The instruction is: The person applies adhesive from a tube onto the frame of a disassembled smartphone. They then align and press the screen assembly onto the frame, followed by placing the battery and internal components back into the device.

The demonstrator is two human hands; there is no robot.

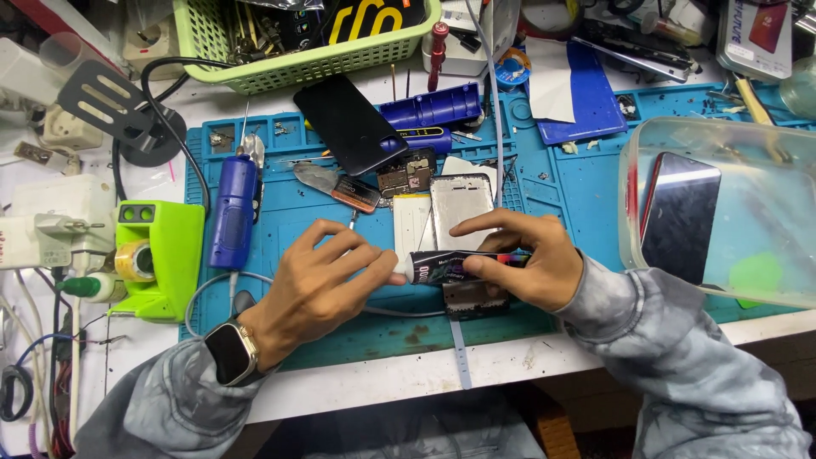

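Between both hands (319, 285) (531, 259), a dark glue tube (463, 265), white-capped.

Blue mat (586, 183); green basket (280, 68); black tube (463, 265), rainbow stripe; grey mottled sleeves (680, 357).

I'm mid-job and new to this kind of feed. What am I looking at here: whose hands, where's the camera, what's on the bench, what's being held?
One picture, from a camera on the person's head, looking down. No machine: two bare hands. The left hand, with a wristwatch, pinches the white cap end of a small dark tube; the right hand holds the tube's body. Below lies a blue work mat with an opened phone frame, a black phone and a blue rotary tool. A clear plastic tub sits right, a green basket behind.
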